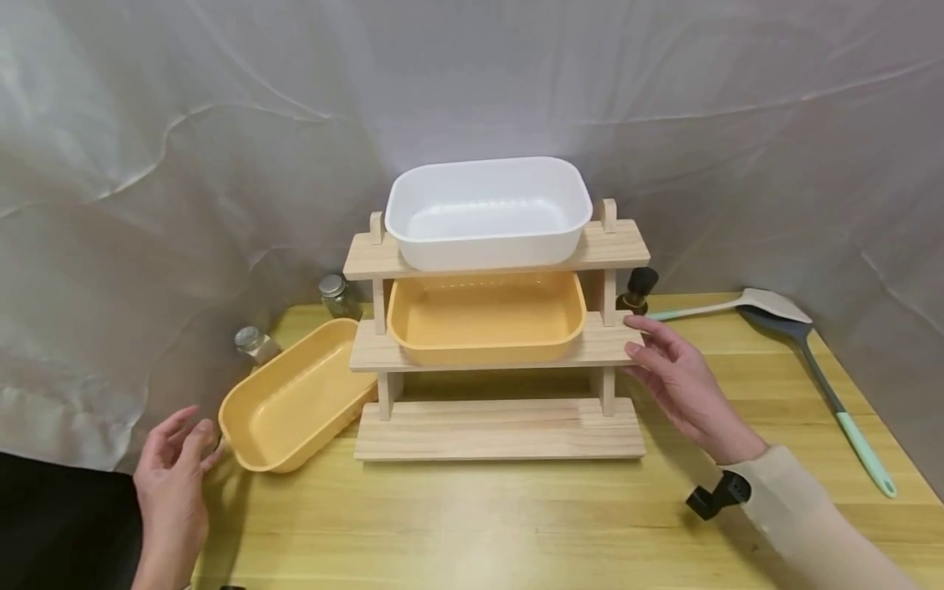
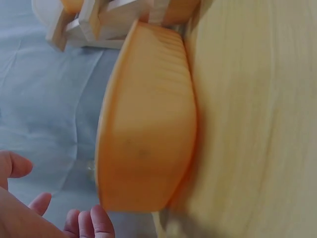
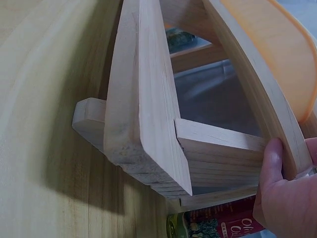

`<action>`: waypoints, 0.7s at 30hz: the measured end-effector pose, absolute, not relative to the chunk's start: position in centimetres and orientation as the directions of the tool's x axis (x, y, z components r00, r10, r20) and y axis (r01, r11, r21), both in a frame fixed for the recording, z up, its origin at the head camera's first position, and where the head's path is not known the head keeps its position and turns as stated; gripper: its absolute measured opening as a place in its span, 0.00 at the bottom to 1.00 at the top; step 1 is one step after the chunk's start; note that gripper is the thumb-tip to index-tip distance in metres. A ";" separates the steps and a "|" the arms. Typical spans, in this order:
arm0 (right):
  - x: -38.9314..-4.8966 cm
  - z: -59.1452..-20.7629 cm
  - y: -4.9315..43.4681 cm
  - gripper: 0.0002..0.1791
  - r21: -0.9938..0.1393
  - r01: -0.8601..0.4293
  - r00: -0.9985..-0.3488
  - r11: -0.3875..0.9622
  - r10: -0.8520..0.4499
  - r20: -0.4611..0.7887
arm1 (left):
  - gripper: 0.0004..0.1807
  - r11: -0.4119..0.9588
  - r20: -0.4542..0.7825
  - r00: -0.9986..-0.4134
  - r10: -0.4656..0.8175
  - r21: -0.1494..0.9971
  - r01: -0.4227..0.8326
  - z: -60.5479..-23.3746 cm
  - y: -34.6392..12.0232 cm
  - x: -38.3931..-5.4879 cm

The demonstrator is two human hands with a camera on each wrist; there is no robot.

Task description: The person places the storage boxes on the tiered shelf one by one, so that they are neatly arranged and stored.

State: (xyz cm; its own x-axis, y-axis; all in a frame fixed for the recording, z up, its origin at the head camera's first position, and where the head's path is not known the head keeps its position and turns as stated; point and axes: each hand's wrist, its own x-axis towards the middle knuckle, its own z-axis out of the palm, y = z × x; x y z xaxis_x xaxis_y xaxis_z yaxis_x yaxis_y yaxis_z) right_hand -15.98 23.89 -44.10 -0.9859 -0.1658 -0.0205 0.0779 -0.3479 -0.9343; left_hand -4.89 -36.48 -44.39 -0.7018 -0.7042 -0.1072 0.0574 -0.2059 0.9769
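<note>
A three-tier wooden shelf (image 1: 501,430) stands mid-table. My right hand (image 1: 682,381) grips the right end of its middle board, thumb and fingers at opposite faces in the right wrist view. On the top board sits a white bin (image 1: 487,250); a yellow bin (image 1: 487,354) is on the middle board. Another yellow bin (image 1: 295,410) lies at an angle on the table, its far end against the shelf's left side. My left hand (image 1: 173,483) is beside that bin's near end, fingers loosely bent and holding nothing. In the left wrist view its fingertips (image 2: 101,223) are right at the rim.
Two glass jars with metal lids (image 1: 254,344) stand behind the angled bin. A black-capped bottle (image 1: 640,291) is behind the shelf's right side. A pale turner (image 1: 774,303) and a dark spatula with a mint handle (image 1: 863,451) lie at right. Grey cloth (image 1: 472,74) hangs behind.
</note>
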 end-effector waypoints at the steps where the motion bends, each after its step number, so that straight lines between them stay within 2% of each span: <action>1: -16.0 -44.1 23.9 0.22 -0.934 0.079 -0.986 -0.350 -0.167 -0.020 | 0.17 -0.207 -0.122 -0.701 -0.703 0.978 0.038 -44.6 -36.6 -4.9; 12: -16.1 -44.0 23.8 0.23 -0.934 0.095 -0.984 -0.343 -0.173 -0.037 | 0.17 -0.142 -0.215 -0.743 -0.634 0.977 -0.161 -46.7 -36.9 -4.9; 21: -16.2 -44.0 23.9 0.22 -0.935 0.088 -0.984 -0.344 -0.178 -0.027 | 0.18 -0.217 -0.241 -0.757 -0.608 0.967 -0.134 -47.5 -36.9 -5.1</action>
